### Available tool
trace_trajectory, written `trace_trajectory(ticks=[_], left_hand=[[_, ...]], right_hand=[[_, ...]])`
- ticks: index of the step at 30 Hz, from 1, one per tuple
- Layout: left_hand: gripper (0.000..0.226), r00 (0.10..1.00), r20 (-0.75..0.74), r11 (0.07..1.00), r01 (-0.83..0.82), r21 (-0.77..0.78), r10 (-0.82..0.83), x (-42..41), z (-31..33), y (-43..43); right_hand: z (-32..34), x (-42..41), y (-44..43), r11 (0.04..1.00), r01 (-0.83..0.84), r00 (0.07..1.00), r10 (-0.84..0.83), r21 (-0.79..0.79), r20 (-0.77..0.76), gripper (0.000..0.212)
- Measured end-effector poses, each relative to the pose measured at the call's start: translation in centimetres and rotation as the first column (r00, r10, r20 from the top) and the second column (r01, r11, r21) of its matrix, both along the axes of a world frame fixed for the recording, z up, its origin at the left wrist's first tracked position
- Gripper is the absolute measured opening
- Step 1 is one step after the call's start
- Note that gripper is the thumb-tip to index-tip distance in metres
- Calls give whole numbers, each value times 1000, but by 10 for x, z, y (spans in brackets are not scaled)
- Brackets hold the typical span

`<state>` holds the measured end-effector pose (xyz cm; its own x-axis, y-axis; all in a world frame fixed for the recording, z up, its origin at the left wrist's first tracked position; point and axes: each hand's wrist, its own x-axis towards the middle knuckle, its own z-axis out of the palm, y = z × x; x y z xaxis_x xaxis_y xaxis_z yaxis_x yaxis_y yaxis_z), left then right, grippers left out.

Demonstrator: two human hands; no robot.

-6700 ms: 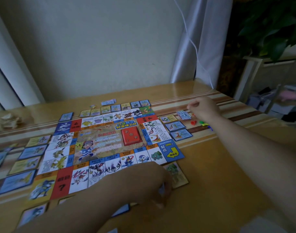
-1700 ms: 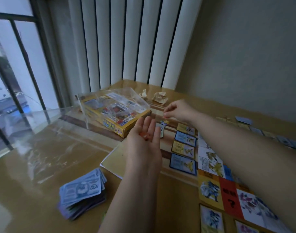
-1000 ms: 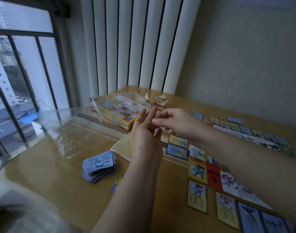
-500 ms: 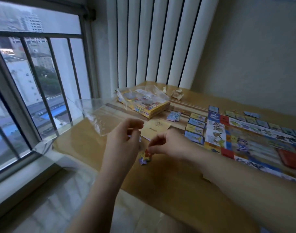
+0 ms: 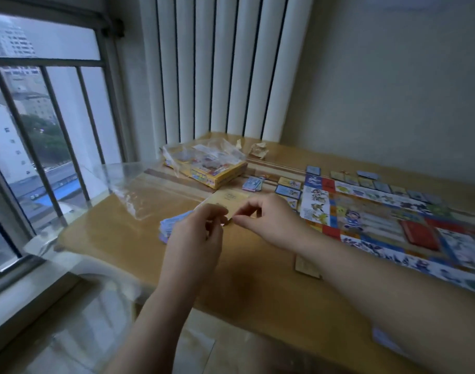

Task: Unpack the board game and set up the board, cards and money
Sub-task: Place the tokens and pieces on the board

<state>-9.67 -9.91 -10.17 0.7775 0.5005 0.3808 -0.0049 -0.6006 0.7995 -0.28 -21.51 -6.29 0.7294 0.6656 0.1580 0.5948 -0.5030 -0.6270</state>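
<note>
Game board [image 5: 379,211] is cut off at right edge. Banknote stack [image 5: 169,225] is partly hidden behind left hand [image 5: 195,238]. Item pinched at fingertips [image 5: 223,211] is not resolved.

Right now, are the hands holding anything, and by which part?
Left hand and right hand appear to pinch a small dark thing between their fingertips; too small to identify it or the part held.
</note>
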Motion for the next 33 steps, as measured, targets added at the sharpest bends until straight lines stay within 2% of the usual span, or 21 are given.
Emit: trace_trajectory(ticks=[6, 10, 14, 18, 21, 26, 29, 33], left_hand=[[22, 980, -13, 969, 196, 147, -197, 27, 23, -79], [21, 918, -26, 895, 391, 215, -395, 42, 23, -151], [21, 826, -120, 778, 560, 284, -550, 53, 23, -226], [23, 725, -216, 654, 686, 319, -654, 59, 19, -294], [28, 634, -377, 490, 767, 413, -675, 59, 15, -347], [32, 517, -546, 244, 834, 495, -659, 62, 6, -411], [27, 502, -618, 128, 827, 547, -605, 71, -2, -437], [26, 530, -641, 61, 794, 604, -555, 89, -1, -455]], right_hand=[[12, -10, -100, 991, 127, 992, -127, 30, 11, 6], [8, -26, -183, 960, 276, 961, -277, 46, 24, 6], [-1, -44, -273, 880, 469, 881, -472, 77, 23, 8], [-14, -61, -355, 749, 659, 750, -661, 66, 22, 9], [-26, -68, -405, 658, 753, 657, -753, 11, 38, 3], [-45, -71, -468, 560, 817, 570, -820, -135, 47, 13], [-51, -61, -492, 515, 838, 532, -845, -181, 59, 20], [-44, -37, -509, 486, 854, 503, -863, -189, 55, 36]])
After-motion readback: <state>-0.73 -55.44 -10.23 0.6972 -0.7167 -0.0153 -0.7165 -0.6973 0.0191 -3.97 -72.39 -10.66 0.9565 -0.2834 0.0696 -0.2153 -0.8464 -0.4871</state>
